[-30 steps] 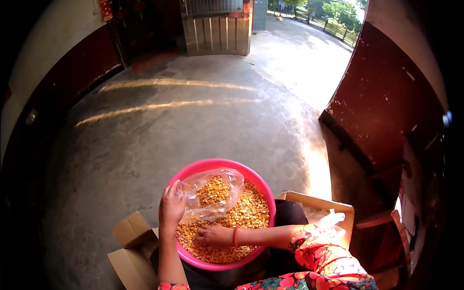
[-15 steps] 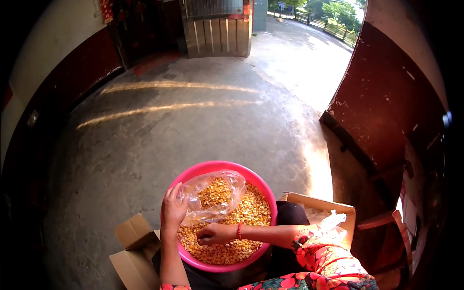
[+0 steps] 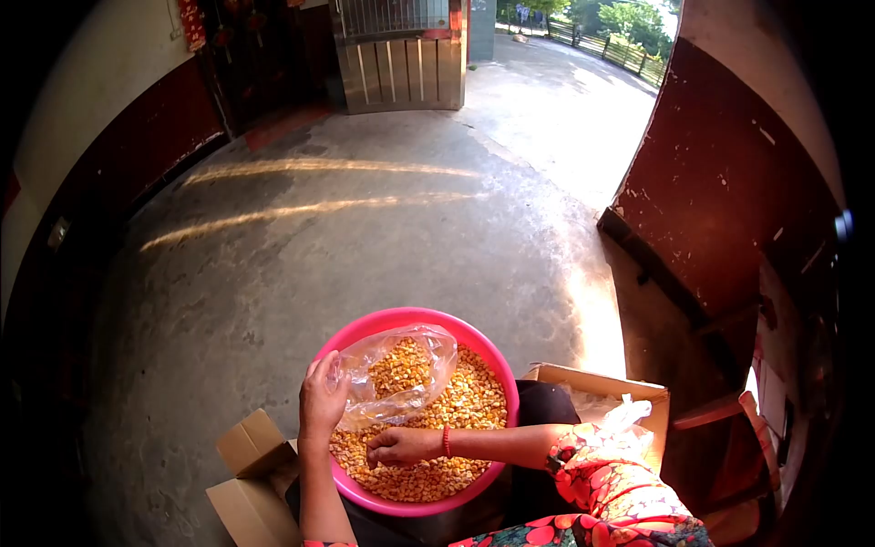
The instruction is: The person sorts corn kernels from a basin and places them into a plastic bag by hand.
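Observation:
A pink basin (image 3: 499, 363) full of yellow corn kernels (image 3: 474, 392) sits in front of me. Inside it, on the kernels, lies a clear plastic bag (image 3: 443, 354) with some corn in it. My left hand (image 3: 324, 398) grips the bag's left edge at the basin's left rim. Over the loose kernels just below the bag is my right hand (image 3: 406, 447), fingers curled downward; whether kernels are between the fingertips is too small to tell. A red bracelet (image 3: 447, 441) circles the right wrist.
An open cardboard box (image 3: 597, 376) with plastic bags stands at the right, and another cardboard box (image 3: 251, 510) at the lower left. A wooden chair (image 3: 761, 438) is at the far right. A metal door (image 3: 401, 68) stands beyond the concrete floor (image 3: 365, 246).
My right hand has lifted slightly off the kernels and its fingers have curled in. My left hand stays on the bag. The whole view has shifted slightly.

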`<state>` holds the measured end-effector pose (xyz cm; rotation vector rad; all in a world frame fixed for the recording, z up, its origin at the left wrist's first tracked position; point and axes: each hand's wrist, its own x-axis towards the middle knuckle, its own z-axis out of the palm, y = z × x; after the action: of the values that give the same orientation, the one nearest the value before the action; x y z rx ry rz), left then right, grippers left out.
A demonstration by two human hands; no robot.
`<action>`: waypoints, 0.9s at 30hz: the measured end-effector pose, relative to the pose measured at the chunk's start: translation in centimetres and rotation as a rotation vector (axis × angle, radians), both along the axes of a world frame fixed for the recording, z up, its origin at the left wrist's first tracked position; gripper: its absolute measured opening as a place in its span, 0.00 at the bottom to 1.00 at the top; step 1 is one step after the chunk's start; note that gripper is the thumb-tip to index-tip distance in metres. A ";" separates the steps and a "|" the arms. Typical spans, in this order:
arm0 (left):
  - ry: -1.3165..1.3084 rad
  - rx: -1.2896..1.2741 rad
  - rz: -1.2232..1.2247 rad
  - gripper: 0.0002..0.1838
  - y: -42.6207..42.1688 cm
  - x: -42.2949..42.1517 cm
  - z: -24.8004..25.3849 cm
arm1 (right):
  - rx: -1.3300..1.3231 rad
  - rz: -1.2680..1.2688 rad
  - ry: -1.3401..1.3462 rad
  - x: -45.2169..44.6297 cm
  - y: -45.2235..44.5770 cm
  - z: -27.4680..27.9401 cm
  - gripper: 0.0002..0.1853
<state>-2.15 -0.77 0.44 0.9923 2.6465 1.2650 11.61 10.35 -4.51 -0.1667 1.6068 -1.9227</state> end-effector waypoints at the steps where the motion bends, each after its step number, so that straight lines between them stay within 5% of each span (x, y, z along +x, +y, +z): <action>1: 0.002 0.007 -0.008 0.23 -0.1 0.0 0.0 | 0.009 -0.008 0.007 0.0 0.0 0.0 0.10; 27: 0.002 0.007 -0.019 0.22 -0.1 0.0 0.0 | -0.010 -0.059 0.198 0.0 -0.7 -2.3 0.06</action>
<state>-2.13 -0.90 0.46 1.0175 2.6294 1.2706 11.58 9.66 -6.76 -0.3267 1.7470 -2.0119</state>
